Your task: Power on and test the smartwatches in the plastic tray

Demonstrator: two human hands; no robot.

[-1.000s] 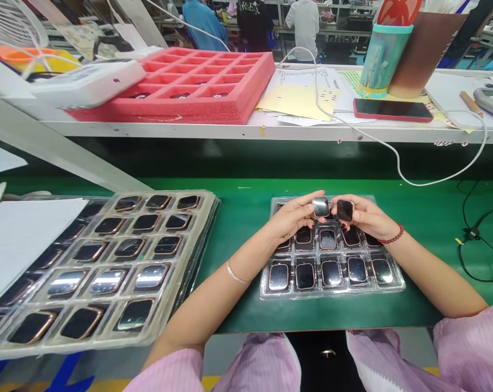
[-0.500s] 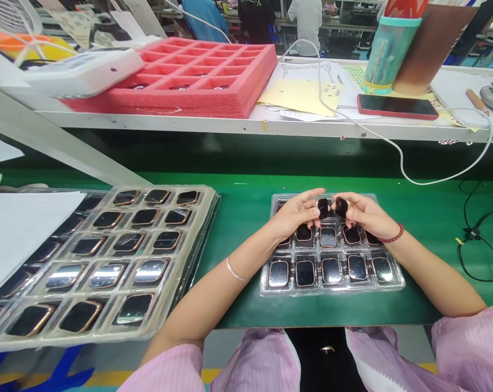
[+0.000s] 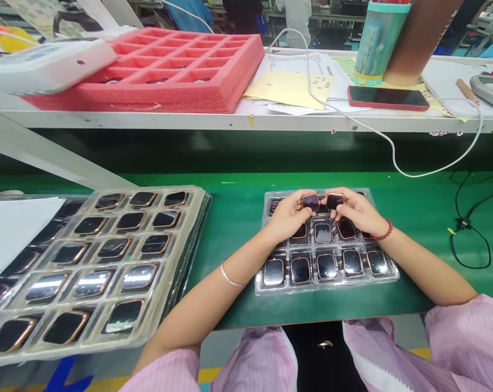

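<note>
A dark, square watch face with a gold rim (image 3: pixel 310 202) is pinched in my left hand (image 3: pixel 292 216). My right hand (image 3: pixel 358 211) grips a second such watch face (image 3: pixel 335 201) by its edge. Both are held close side by side, dark glass toward me. Beneath them lies a clear plastic tray (image 3: pixel 293 289) whose pockets hold several more watch faces, such as one in the front row (image 3: pixel 327 266). My fingers and wrists cover part of the tray's back rows.
Stacked trays of watch faces (image 3: pixel 207 207) stand at the left, partly under white paper (image 3: pixel 17 226). On the shelf above are a pink foam tray (image 3: pixel 230 92), a phone (image 3: pixel 388 98), a teal cup (image 3: pixel 379 43) and a white cable (image 3: pixel 393 152). A black cable (image 3: pixel 470 261) lies at right.
Both watch faces have been turned from a steep angle so that their dark glass shows more fully. My hands stay over the tray. The whole view has shifted slightly.
</note>
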